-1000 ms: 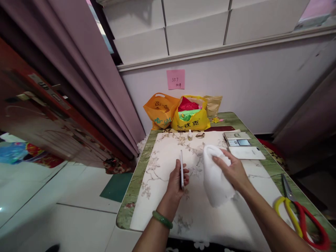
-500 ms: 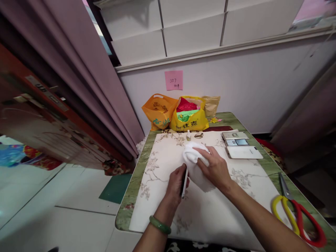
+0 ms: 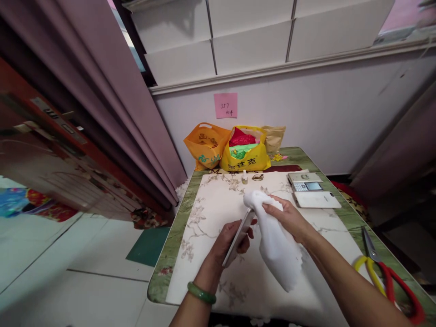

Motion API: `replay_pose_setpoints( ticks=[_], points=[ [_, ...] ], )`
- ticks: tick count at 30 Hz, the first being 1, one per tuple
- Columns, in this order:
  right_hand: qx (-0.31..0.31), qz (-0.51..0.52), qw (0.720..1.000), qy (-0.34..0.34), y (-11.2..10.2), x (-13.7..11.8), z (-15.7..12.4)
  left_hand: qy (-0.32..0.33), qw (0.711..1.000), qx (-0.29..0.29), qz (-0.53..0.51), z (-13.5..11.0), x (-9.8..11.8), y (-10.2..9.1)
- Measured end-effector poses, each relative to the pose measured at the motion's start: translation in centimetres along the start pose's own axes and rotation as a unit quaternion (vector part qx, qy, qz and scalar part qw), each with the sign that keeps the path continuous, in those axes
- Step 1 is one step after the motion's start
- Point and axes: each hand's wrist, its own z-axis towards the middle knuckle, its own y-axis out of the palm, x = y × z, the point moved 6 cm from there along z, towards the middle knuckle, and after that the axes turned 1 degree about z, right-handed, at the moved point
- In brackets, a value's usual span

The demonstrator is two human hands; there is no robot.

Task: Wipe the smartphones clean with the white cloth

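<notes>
My left hand, with a green bangle on its wrist, grips a smartphone tilted on edge above the table. A white cloth is bunched in my right hand and hangs down toward the tabletop. The cloth's upper end touches the top edge of the phone. Beyond my hands stand a small bottle and, beside it, a thin coiled or folded item too small to name.
Two phones, a white one and a keypad phone, lie at right near a pale flat box. Scissors rest at the right edge. An orange bag and a yellow bag stand at the back.
The phone has turned so more of its flat side shows. My right hand has moved slightly right, and the cloth now hangs lower and longer.
</notes>
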Motion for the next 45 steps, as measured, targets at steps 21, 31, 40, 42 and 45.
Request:
replay_pose_setpoints(
  ticks=[21,31,40,42,45],
  points=[
    [0.168,0.018,0.985,-0.032,-2.4,3.2,-0.5,0.09,0.94,0.044,-0.325,0.7,0.8,-1.2],
    [0.117,-0.247,0.928,-0.253,2.8,-0.4,-0.8,0.112,0.928,0.222,-0.277,1.7,-1.7,-2.3],
    [-0.137,-0.243,0.93,-0.24,5.6,0.4,-6.4,0.087,0.902,0.116,-0.407,2.3,-0.2,-2.7],
    [-0.219,-0.253,0.916,-0.22,5.4,0.1,-6.9,0.085,0.895,0.123,-0.419,2.3,0.0,-3.4],
    [-0.11,-0.279,0.924,-0.237,3.6,-1.1,-5.9,0.064,0.911,0.105,-0.395,2.6,-0.1,-3.3]
  ],
)
